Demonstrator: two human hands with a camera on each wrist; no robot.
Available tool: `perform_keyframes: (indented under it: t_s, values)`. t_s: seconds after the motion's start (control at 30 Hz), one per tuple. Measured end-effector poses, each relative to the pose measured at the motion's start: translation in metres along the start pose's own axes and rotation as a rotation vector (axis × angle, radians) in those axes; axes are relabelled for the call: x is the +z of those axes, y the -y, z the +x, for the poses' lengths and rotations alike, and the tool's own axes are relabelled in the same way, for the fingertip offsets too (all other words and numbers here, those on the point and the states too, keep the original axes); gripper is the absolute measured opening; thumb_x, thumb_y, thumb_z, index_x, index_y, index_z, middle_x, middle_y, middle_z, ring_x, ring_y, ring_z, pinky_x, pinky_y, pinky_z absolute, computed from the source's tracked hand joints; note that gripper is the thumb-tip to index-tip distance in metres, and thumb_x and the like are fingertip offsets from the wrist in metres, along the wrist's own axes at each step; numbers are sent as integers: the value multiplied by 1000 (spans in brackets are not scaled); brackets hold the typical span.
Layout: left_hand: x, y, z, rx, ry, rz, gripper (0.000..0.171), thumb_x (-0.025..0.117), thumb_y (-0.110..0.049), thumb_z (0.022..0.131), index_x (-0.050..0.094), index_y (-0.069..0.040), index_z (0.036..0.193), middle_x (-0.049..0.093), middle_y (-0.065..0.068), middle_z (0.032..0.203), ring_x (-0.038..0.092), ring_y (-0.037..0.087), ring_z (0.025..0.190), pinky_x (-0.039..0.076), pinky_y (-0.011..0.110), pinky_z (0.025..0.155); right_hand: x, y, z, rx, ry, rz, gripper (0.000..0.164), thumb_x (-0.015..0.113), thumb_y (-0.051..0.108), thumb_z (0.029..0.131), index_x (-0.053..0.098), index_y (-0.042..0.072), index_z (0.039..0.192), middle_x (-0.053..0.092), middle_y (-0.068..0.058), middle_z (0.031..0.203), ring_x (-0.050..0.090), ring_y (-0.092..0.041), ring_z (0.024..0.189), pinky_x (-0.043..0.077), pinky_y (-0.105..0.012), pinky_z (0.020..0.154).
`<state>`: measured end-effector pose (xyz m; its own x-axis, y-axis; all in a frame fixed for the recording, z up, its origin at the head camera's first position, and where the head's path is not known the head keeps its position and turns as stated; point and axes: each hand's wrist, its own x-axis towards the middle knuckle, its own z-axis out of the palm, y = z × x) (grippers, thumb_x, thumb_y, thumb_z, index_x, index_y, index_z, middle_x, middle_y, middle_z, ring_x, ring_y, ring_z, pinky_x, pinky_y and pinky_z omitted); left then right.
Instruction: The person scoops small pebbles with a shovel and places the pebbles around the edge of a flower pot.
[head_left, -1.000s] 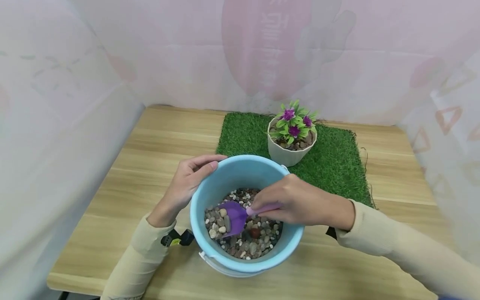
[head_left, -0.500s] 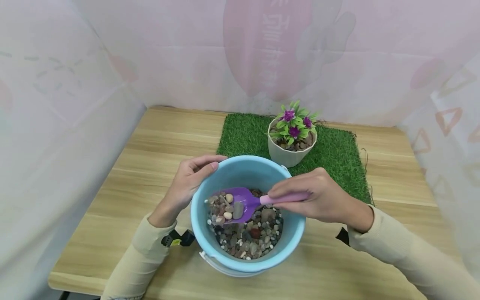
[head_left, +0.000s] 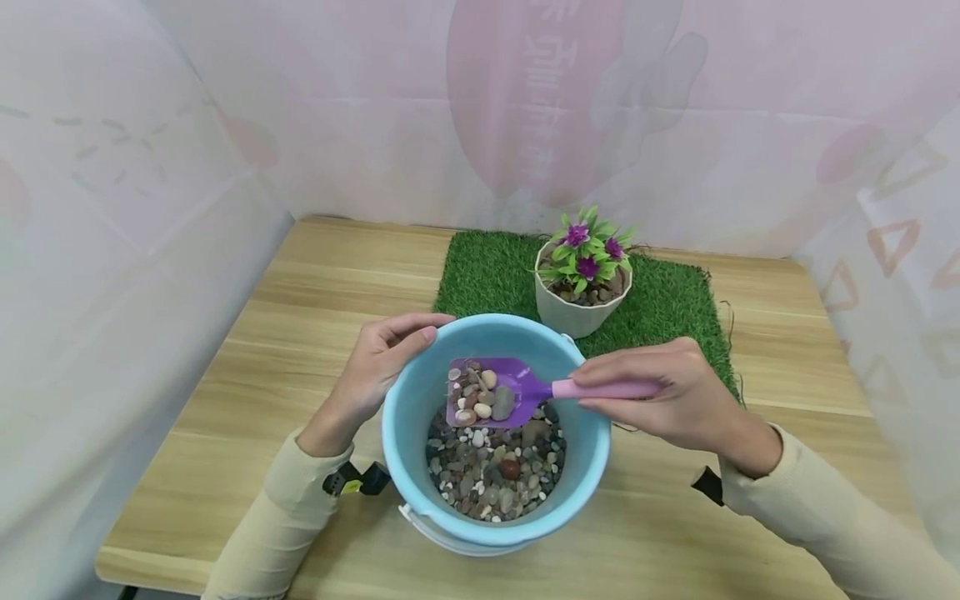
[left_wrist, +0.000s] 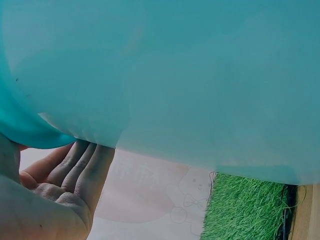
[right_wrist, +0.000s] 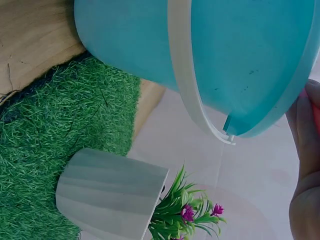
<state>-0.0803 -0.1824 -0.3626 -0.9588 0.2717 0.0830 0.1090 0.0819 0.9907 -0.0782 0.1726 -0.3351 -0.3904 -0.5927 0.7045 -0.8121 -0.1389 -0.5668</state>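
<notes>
A light blue bucket (head_left: 480, 337) stands on the table with a layer of mixed pebbles (head_left: 491, 475) in its bottom. My left hand (head_left: 375, 367) holds its left rim, thumb at the edge; the left wrist view shows the fingers (left_wrist: 75, 167) against the bucket's outer wall (left_wrist: 165, 90). Pinched by its pink handle in my right hand (head_left: 663, 400) is a purple toy shovel (head_left: 530, 390). Its blade lies about level over the bucket's opening, loaded with several larger pebbles. Only part of the right hand (right_wrist: 307, 145) appears in the right wrist view, beside the bucket's rim.
Behind the bucket, a white flowerpot (head_left: 573, 312) with purple flowers stands on a green artificial grass mat (head_left: 675, 300). The bucket's white handle (head_left: 450, 540) hangs down its near side. A printed cloth (head_left: 360, 150) encloses the wooden table (head_left: 247, 367).
The shovel has risen out of the pebbles with a load on its blade. My right hand has moved right and its blade now sits level higher up. The left hand stays on the rim.
</notes>
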Motion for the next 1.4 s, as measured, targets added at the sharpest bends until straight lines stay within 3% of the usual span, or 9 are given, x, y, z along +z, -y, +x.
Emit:
perform_keyframes:
  t_s: [0.3,0.47,0.77,1.13,1.4]
  values:
    - [1,1,-1,-7,3,-8,34,56,-14,109,65,7,135,70,30,131,80,21,98,71,45,83,-11,6,-14,35,-26,53,35,84,-16,78,76,-12,112,79,-23,110,80,-16,104,69,-27,76]
    - [1,2,0,-6,2,-11,34,57,-14,109,65,6,136,71,28,130,80,23,99,71,45,83,-17,10,-22,70,-57,49,27,84,-5,86,76,-12,111,79,-23,112,79,-14,106,68,-25,79]
    - [1,1,0,-8,9,-13,34,57,-14,109,66,6,136,75,17,126,80,21,98,71,44,83,-29,21,-31,90,-144,-1,26,85,4,88,77,-14,105,80,-14,114,79,-10,104,67,-19,81]
    - [-1,1,-1,-8,0,-5,34,57,-15,110,66,5,136,76,13,127,80,20,99,71,44,83,-41,27,-36,93,-198,-26,25,86,-1,85,76,-17,101,81,-17,108,80,-11,101,66,-18,82]
    - [-1,2,0,-17,-3,-12,35,57,-16,110,65,5,137,77,9,126,80,21,98,71,44,83,-49,32,-41,113,-214,18,27,84,-10,83,72,-22,103,80,-22,108,80,-15,101,67,-20,83]
